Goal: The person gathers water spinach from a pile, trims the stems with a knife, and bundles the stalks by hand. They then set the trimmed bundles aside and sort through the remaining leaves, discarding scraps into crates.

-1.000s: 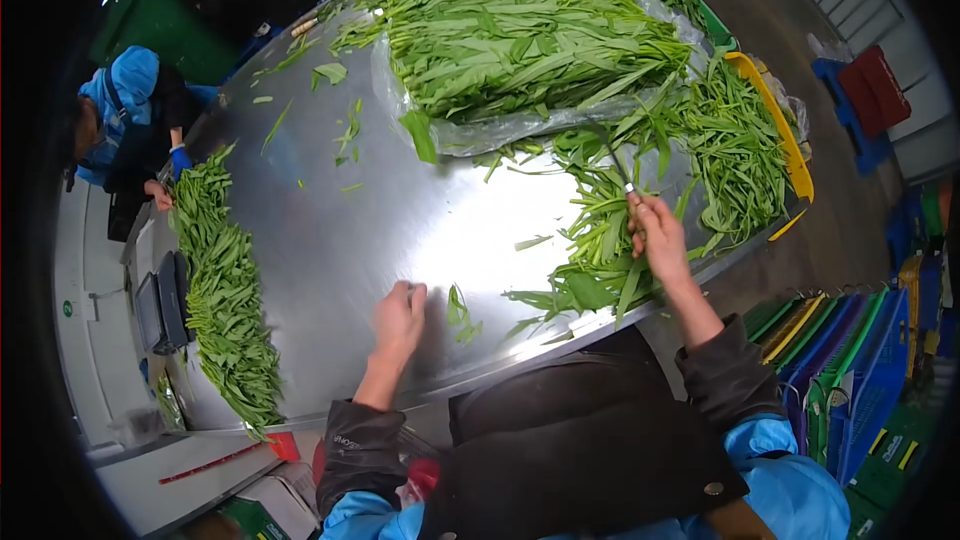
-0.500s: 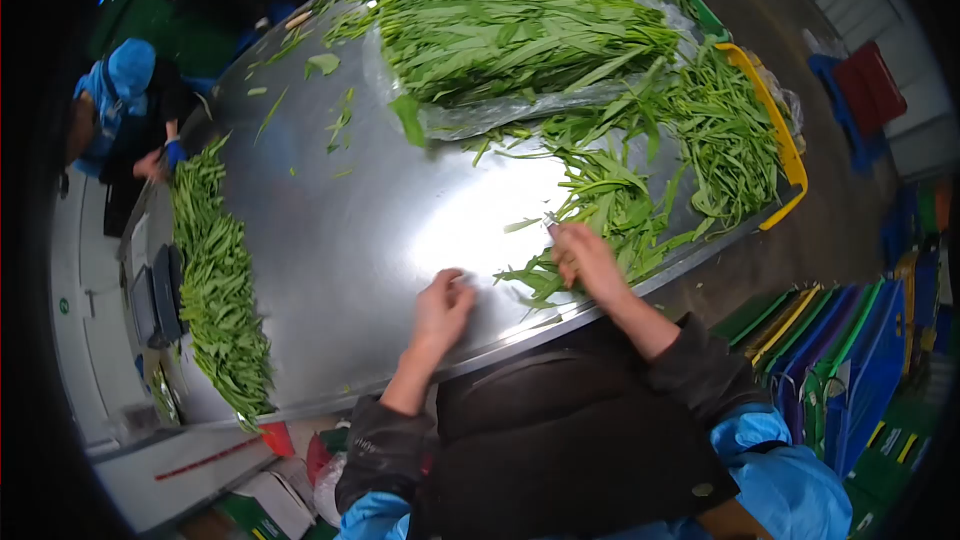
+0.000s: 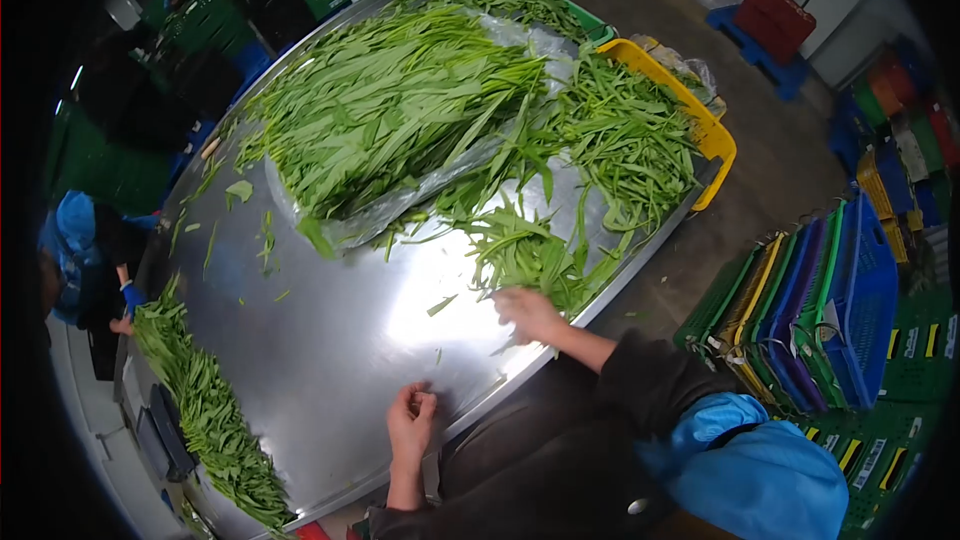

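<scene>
My left hand [image 3: 410, 425] hovers over the near edge of the metal table [image 3: 330, 370], its fingers loosely curled and nothing visible in them. My right hand [image 3: 528, 317] is blurred beside a loose pile of long green leafy stems [image 3: 525, 255]. A small knife [image 3: 487, 295] seems to stick out from its fingers, only the tip showing. A cut leaf piece [image 3: 441, 306] lies just left of that hand. Farther back, a big stack of leafy stems [image 3: 400, 110] rests on clear plastic film [image 3: 375, 220].
A yellow crate [image 3: 715, 145] and a green crate [image 3: 590, 25] stand at the table's right end. A long row of greens [image 3: 205, 400] lines the left edge, near a co-worker in blue [image 3: 75, 250]. Stacked crates [image 3: 800, 315] stand on my right.
My view has turned to the right and tilted. The right hand has drawn back from the loose pile toward the near table edge. The left hand stays apart, fingers still curled.
</scene>
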The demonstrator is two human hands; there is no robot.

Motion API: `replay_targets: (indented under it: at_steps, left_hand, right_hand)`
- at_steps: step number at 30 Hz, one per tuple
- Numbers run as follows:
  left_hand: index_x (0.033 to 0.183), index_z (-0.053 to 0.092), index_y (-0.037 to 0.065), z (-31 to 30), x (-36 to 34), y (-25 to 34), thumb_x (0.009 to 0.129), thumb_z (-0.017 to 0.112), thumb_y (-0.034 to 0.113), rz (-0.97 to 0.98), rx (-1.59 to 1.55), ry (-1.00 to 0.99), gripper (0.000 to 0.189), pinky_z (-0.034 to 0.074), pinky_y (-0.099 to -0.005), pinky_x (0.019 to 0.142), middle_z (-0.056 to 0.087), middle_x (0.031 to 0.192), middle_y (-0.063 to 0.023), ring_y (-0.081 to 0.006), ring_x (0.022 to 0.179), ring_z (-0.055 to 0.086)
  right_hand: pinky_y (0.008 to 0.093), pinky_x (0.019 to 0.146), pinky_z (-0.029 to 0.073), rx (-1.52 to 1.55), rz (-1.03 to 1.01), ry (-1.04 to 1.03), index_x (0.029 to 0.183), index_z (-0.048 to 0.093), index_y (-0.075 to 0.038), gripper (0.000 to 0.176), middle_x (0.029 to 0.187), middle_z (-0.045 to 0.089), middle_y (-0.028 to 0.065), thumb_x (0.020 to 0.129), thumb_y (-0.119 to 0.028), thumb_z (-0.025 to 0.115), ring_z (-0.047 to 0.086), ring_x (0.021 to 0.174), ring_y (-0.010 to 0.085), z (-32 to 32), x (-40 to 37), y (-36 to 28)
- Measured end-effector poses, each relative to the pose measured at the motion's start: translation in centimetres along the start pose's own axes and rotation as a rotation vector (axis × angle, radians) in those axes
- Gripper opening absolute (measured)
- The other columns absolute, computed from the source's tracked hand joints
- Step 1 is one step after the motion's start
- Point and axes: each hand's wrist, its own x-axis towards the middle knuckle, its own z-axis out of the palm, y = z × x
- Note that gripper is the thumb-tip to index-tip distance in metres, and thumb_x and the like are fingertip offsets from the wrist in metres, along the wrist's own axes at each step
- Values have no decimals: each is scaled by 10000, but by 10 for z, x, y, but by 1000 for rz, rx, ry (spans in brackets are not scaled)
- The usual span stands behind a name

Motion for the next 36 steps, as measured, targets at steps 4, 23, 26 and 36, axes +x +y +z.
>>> replay_targets:
  at_steps: [4, 23, 26, 36]
  left_hand:
    - [1108, 622, -14, 8, 5, -4, 852, 653, 83, 12, 74, 23, 276, 481, -237, 654, 619, 801, -20, -87, 724, 582]
    - [1140, 591, -41, 72, 52, 74, 865, 656, 45, 96, 76, 78, 295, 510, -244, 696, 655, 849, -51, -110, 764, 620]
    - [1138, 593, -40, 74, 70, 109, 866, 653, 48, 166, 239, 69, 292, 511, -251, 694, 665, 838, -59, -117, 753, 629]
    - [1083, 619, 7, 95, 140, 214, 831, 669, 89, 614, 446, 134, 270, 531, -337, 750, 690, 895, -138, -258, 798, 685]
  right_hand:
    - [271, 445, 474, -96, 45, 130, 1153, 631, -40, 395, 738, 647, 29, 928, -361, 584, 588, 521, 115, -81, 22, -15]
    - [261, 360, 378, 97, -132, 665, 1056, 604, -7, 326, 783, 628, 58, 940, -310, 570, 480, 423, 102, -336, 149, -100]
    - [258, 345, 370, 230, -76, 676, 1046, 585, -23, 326, 767, 617, 57, 955, -334, 548, 475, 417, 95, -313, 140, -101]
    - [448, 966, 392, -824, -642, 501, 954, 668, -59, 226, 1188, 531, 158, 761, -170, 706, 484, 1146, 340, -264, 56, -85]
